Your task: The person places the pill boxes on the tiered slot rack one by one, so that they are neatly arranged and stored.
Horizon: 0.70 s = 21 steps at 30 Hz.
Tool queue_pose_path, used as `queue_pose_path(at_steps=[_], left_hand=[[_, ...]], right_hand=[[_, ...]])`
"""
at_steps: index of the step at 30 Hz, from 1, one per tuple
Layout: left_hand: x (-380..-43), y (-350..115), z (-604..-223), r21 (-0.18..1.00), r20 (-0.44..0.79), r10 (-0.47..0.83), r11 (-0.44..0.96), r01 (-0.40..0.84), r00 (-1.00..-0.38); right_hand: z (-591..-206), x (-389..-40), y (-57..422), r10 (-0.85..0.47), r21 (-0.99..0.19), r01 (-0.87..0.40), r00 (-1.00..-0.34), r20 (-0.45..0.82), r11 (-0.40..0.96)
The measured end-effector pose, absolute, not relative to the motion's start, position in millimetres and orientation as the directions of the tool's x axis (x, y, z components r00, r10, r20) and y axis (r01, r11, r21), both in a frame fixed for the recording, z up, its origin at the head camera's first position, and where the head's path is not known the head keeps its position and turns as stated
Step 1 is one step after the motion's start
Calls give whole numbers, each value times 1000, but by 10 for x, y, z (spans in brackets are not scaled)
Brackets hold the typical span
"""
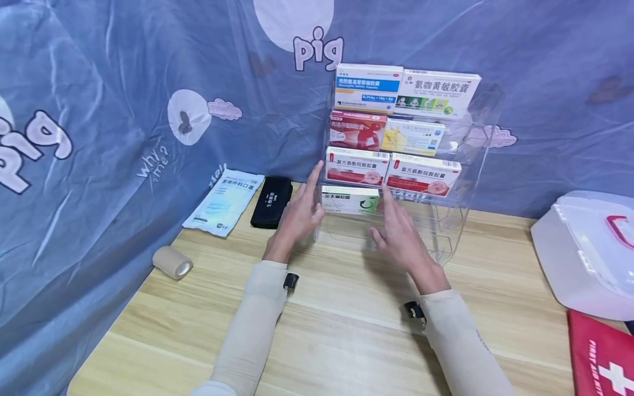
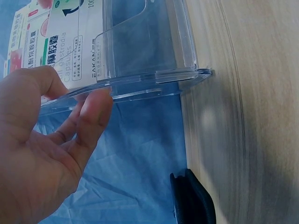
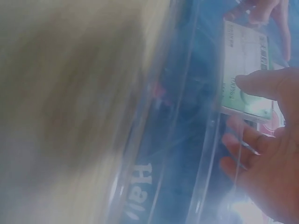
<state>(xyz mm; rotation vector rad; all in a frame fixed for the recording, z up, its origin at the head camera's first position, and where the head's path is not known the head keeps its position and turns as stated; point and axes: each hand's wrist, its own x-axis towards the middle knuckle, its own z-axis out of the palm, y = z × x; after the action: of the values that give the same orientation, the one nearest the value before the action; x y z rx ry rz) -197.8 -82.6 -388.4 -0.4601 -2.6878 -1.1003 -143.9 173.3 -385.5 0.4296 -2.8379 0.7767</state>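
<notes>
A clear tiered display rack (image 1: 453, 220) stands on the table, holding several medicine boxes. A white-and-green capsule box (image 1: 349, 200) sits in a lower tier at the left. My left hand (image 1: 299, 217) is at the rack's left side; in the left wrist view its thumb and fingers (image 2: 96, 112) pinch the clear side panel. Near the capsule box's right end is my right hand (image 1: 403, 236), index finger pointing up and thumb apart. The right wrist view has that thumb (image 3: 261, 84) over the box's front, the other fingers spread past its end; contact is unclear.
Left of the rack lie a black pouch (image 1: 271, 202), a face mask packet (image 1: 224, 202) and a tan bandage roll (image 1: 172, 262). At right are a white lidded case (image 1: 569, 247) and a red first aid bag (image 1: 594, 330). A blue cloth (image 1: 124, 66) hangs behind.
</notes>
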Motion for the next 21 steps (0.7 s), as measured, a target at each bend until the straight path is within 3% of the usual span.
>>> queue_pose_path(at_steps=[10,21], left_hand=[[-1987,-849,-3905,659,283,201,670,342,-938],[-1982,-871,-3867,666,282,202,662,343,-938]], right_hand=[[-3689,-1368,1809,-200,-497,-277,-958,203,822],[-3361,-1225,1955,-207,-465,-351,-920,333,813]])
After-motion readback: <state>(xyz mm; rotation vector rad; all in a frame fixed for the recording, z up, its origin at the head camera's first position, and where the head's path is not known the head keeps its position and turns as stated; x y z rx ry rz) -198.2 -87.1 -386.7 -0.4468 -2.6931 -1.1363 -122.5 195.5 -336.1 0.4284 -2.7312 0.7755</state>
